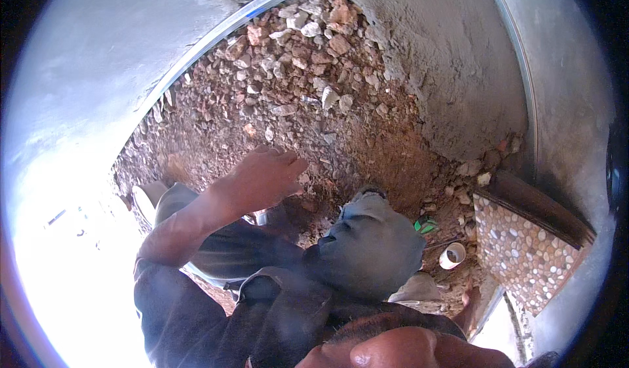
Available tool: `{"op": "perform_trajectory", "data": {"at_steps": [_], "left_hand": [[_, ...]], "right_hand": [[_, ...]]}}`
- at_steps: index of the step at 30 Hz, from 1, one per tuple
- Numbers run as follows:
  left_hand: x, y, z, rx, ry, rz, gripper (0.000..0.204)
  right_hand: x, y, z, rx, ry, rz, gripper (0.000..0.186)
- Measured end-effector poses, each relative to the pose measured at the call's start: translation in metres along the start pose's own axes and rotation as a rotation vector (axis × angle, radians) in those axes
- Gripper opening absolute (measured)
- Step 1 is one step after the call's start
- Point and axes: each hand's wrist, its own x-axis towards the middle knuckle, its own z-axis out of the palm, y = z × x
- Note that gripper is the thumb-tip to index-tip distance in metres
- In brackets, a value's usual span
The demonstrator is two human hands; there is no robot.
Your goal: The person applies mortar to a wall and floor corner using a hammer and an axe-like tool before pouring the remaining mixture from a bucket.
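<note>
My left hand point(267, 177) hangs over the reddish rubble ground point(341, 139), in front of my bent knees, with its back turned up. Its fingers curl down and away; whatever they hold, if anything, is hidden beneath the hand. Small stones and soil lie about it, and a heap of larger pale and reddish stones point(301, 47) spreads beyond. A small whitish thing point(260, 217) shows just under my left wrist, too covered to name. My right hand does not show.
A smooth cement patch point(458, 60) slopes at the right. Curved grey walls bound both sides. Near my right knee point(377, 237) stand a white cup point(452, 255) and a green item point(426, 226). A pebble-patterned slab point(524, 253) leans by the right wall; a pale container point(149, 198) stands left.
</note>
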Motion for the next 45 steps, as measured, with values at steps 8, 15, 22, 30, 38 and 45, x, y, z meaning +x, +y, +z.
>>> {"op": "perform_trajectory", "data": {"at_steps": [8, 15, 22, 30, 38, 45], "left_hand": [[0.08, -0.075, -0.03, -0.12, 0.176, -0.092, 0.04], [0.281, -0.156, -0.018, -0.081, 0.772, -0.275, 0.038], [0.303, -0.161, 0.012, 0.108, 0.722, -0.267, 0.038], [0.246, -0.162, 0.05, -0.028, 0.977, -0.02, 0.017], [0.159, -0.171, 0.063, 0.291, 0.168, 0.146, 0.02], [0.214, -0.126, 0.022, 0.035, 0.618, -0.101, 0.051]], "right_hand": [[-0.072, -0.012, -0.141, 0.521, -0.26, -0.339, 0.047], [-0.194, -0.193, -0.16, 0.833, 0.06, -0.599, 0.046], [-0.192, -0.25, -0.111, 0.744, 0.051, -0.643, 0.054], [-0.195, -0.318, -0.199, 0.773, 0.285, -0.909, 0.064], [-0.326, -0.362, -0.455, 1.519, 1.108, -1.564, 0.062], [-0.352, -0.376, -0.45, 1.616, 0.616, -1.724, 0.033]]}}
